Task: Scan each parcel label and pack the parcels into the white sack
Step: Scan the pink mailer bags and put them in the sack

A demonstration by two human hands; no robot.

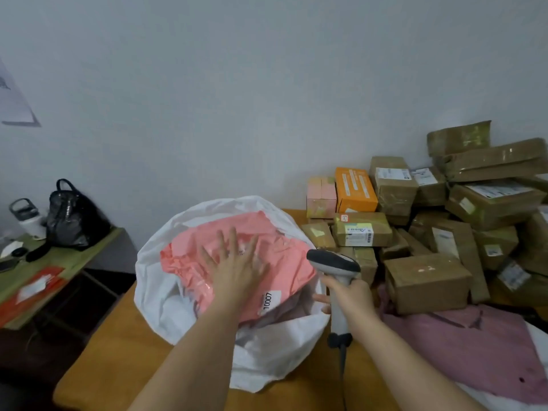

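Packing step: left hand [237, 262] flat, pressing pink mailer [275, 262] into white sack [166, 292]; right hand [351, 298] gripping scanner [336, 280]. Next: grab parcel from desk's right-side pile [427, 280], scan.

Soft, even, rather dim light around my white sack [166, 295]; no hard shadows beside it. My left hand [237, 268] over it is motion-blurred. Far right of it, boxes [486, 209] bow with wide-angle distortion.

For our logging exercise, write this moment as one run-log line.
left hand: flat on pink parcel, pressing it into white sack | right hand: grips scanner | brown boxes: still piled on table
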